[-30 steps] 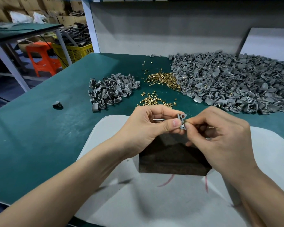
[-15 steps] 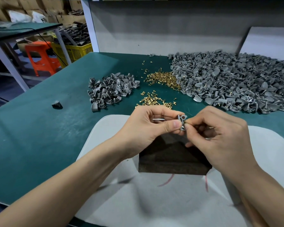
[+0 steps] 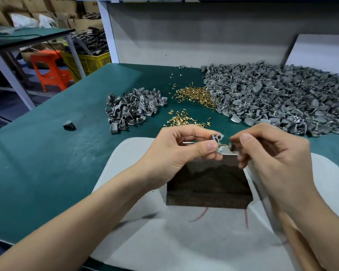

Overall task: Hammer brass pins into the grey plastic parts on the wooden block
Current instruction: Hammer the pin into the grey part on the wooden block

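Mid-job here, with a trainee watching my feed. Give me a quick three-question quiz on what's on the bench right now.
1. Which hand pinches the grey part?
2. True or false: that part rests on the block.
3. Where does the big pile of parts lie relative to the loose pins? A. left of them B. right of them C. on the block

Key:
1. The left hand.
2. False: it is held up, above the block's far edge.
3. B.
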The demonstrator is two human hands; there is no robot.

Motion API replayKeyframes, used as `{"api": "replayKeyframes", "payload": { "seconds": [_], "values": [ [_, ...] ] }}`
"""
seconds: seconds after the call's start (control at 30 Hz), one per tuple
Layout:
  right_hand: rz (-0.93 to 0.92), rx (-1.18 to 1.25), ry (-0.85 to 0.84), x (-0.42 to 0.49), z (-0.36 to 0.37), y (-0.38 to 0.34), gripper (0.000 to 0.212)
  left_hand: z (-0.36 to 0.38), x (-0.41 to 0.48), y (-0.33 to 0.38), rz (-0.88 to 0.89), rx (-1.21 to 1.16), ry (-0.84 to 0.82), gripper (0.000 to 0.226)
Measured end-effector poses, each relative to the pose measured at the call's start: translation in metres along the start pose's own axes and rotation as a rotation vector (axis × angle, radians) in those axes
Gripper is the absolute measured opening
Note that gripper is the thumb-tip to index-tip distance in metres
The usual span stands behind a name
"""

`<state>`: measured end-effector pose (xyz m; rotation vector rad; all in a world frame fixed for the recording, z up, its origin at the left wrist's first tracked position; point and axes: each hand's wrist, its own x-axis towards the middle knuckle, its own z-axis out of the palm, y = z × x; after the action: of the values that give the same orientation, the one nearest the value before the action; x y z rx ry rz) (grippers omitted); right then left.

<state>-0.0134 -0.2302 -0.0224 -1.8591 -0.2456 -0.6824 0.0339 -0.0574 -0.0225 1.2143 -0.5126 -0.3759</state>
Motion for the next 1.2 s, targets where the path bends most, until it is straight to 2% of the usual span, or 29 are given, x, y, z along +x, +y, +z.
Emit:
{"api": "replayKeyframes", "payload": {
  "seconds": [0.17,0.23,0.33,0.4,0.47,0.63,0.67,0.8,0.87,0.93,1.0,1.1,1.2],
  "values": [
    [0.087,-0.105,0.077,0.011,-0.02,-0.002,0.015,0.0,-0.001,0.001,-0.001,-0.028,0.015,0.013],
    [0.197,-0.3,0.105,0.015,-0.027,0.001,0.019,0.0,-0.001,0.002,-0.005,-0.034,0.018,0.012],
    [0.408,-0.775,-0.048,0.017,-0.034,0.013,0.038,0.0,-0.001,0.003,-0.001,-0.037,0.027,0.01],
    [0.573,-0.926,-0.196,0.016,-0.032,0.016,0.042,0.0,-0.002,0.004,-0.002,-0.038,0.024,0.007],
    [0.629,-1.005,-0.27,0.016,-0.028,0.019,0.042,0.0,-0.002,0.005,-0.005,-0.039,0.016,0.005],
    [0.691,-0.947,-0.214,0.019,-0.029,0.026,0.034,-0.003,-0.003,0.005,0.012,0.001,0.003,0.012],
    [0.734,-0.873,-0.205,0.02,-0.031,0.024,0.031,-0.005,-0.003,0.004,0.035,0.089,0.005,0.014],
    [0.942,-0.302,-0.224,0.021,-0.043,0.009,0.013,-0.009,-0.006,0.0,0.154,0.56,-0.01,0.015],
    [0.912,-0.18,-0.238,0.022,-0.042,-0.001,0.005,-0.011,-0.009,-0.004,0.178,0.703,-0.019,0.014],
    [0.85,-0.124,-0.227,0.023,-0.037,-0.018,0.006,-0.014,-0.012,-0.009,0.175,0.791,0.018,0.016],
    [0.78,-0.133,-0.223,0.022,-0.029,-0.034,0.012,-0.021,-0.015,-0.014,0.131,0.763,0.046,0.017],
    [0.7,-0.307,-0.349,0.016,-0.012,-0.06,0.03,-0.027,-0.019,-0.017,0.059,0.662,0.062,0.016],
    [0.581,-0.512,-0.445,0.009,0.005,-0.076,0.033,-0.025,-0.02,-0.016,0.037,0.598,0.057,0.02]
  ]
}}
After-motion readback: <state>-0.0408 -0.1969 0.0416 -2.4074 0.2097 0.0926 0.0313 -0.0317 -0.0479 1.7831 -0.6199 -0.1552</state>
